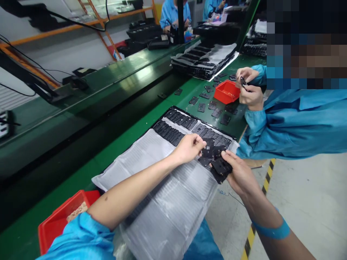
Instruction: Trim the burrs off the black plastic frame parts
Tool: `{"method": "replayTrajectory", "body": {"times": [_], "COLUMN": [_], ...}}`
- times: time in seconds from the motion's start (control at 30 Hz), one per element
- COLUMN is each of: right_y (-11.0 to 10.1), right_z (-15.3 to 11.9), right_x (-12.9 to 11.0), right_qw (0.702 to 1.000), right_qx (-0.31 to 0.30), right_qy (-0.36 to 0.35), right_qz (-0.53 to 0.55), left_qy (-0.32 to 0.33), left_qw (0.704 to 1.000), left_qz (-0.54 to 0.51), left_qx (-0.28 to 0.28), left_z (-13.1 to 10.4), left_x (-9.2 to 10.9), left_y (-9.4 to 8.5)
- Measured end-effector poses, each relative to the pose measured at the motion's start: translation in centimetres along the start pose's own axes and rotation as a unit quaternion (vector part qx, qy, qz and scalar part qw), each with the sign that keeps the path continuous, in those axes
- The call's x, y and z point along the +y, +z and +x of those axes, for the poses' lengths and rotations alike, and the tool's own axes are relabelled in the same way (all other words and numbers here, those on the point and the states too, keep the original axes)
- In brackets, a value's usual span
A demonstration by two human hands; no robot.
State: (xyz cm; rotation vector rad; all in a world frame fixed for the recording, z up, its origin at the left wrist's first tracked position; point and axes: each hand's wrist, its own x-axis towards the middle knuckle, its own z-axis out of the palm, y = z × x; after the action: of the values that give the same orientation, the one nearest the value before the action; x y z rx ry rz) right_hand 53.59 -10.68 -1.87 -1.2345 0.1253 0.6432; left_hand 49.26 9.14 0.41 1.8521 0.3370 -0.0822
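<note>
My left hand [189,148] pinches a flat black rectangular part [208,147] between thumb and fingers, over the tray's near-right section. Beside it, my right hand [240,172] grips a small stack of similar flat black parts [221,167] at the tray's right edge. Rows of these parts [169,133] stand closely packed in the far compartments of the black tray [173,107]. A translucent whitish sheet [159,173] covers the near portion of the tray. Some of the parts under my fingers are hidden.
Loose black parts [201,107] lie scattered on the green bench [130,139] around a red bin [226,92]. A co-worker's hands [251,90] hold a small black piece there. Stacked trays [203,59] stand farther back. Another red bin [54,224] sits by my left elbow.
</note>
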Motion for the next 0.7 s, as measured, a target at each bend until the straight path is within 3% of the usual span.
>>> {"method": "replayTrajectory", "body": {"times": [0.2, 0.3, 0.43, 0.6, 0.7], "right_y": [-1.9, -2.1, -1.2, 1.6, 2.5], "right_z": [-0.4, -0.6, -0.6, 0.1, 0.6], "right_x": [-0.6, -0.4, -0.1, -0.3, -0.5], "right_qw": [0.999, 0.999, 0.999, 0.998, 0.997], "right_qx": [0.020, 0.025, 0.005, -0.049, -0.066], "right_qy": [0.025, 0.037, 0.047, 0.044, 0.048], "right_qz": [0.005, 0.004, 0.001, -0.009, -0.019], "left_qy": [-0.038, -0.036, -0.009, 0.025, 0.020], "left_qw": [0.993, 0.989, 0.990, 0.995, 0.998], "left_qz": [0.094, 0.134, 0.133, -0.003, -0.022], "left_qx": [-0.058, -0.055, -0.034, -0.094, -0.050], "left_z": [3.8, 4.6, 3.6, 1.5, 1.4], "left_x": [-1.7, -1.7, -0.6, 0.9, 0.9], "left_y": [-0.3, 0.1, 0.1, 0.0, -0.7]}}
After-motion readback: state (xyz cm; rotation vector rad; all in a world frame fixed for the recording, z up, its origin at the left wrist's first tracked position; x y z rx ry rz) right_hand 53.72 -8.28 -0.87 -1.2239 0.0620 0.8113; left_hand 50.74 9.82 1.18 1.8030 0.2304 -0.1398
